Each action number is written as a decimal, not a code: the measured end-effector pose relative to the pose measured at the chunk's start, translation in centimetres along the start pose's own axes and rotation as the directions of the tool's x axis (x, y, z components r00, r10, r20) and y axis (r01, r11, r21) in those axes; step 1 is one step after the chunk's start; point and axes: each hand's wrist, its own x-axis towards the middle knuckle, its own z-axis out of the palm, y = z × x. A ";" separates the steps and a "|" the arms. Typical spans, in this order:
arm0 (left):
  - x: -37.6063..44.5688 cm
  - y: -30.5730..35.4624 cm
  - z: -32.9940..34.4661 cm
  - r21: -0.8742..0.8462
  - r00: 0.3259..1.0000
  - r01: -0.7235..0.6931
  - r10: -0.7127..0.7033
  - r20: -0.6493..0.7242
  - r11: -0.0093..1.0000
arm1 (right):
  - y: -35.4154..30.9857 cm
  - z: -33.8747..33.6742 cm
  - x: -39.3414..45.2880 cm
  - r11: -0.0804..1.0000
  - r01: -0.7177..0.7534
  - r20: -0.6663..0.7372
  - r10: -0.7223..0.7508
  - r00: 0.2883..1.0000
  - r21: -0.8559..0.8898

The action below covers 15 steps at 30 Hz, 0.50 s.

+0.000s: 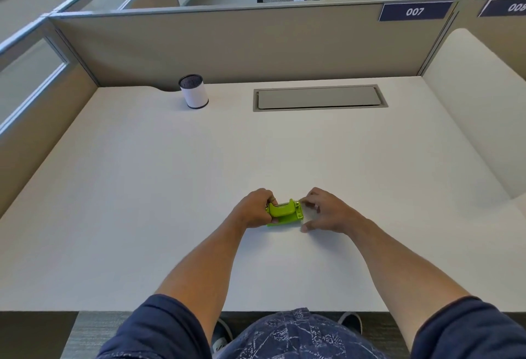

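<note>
A small bright green plastic device point(284, 212), shaped like a stapler or hole punch, lies on the white desk point(142, 187) near its front middle. My left hand point(253, 208) grips the device's left end, fingers curled round it. My right hand point(324, 210) is at its right end; the fingertips pinch the upper right corner and the thumb rests on the desk just below the device. The device's underside is hidden.
A white cylindrical pen holder point(194, 95) with a dark rim stands at the back left. A grey cable hatch point(320, 97) is set into the desk at the back. Beige partitions point(227, 45) enclose the desk on three sides.
</note>
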 end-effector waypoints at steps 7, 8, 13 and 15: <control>0.3 -0.1 -0.3 -0.028 0.999 -0.011 0.010 -0.052 1.000 | -2.1 -0.4 0.3 0.995 0.103 -0.079 -0.103 0.992 0.002; 0.4 0.0 -0.4 -0.043 0.998 -0.014 0.012 -0.058 0.999 | -2.5 -0.4 0.6 0.993 0.118 -0.075 -0.118 0.990 -0.016; 1.0 0.7 -1.3 -0.089 0.998 -0.022 0.017 -0.054 0.996 | -3.9 -0.7 1.6 0.984 0.140 -0.072 -0.149 0.986 -0.109; 1.1 0.7 -1.5 -0.101 0.998 -0.019 0.014 -0.056 0.995 | -4.1 -0.8 1.8 0.986 0.124 -0.076 -0.133 0.988 -0.113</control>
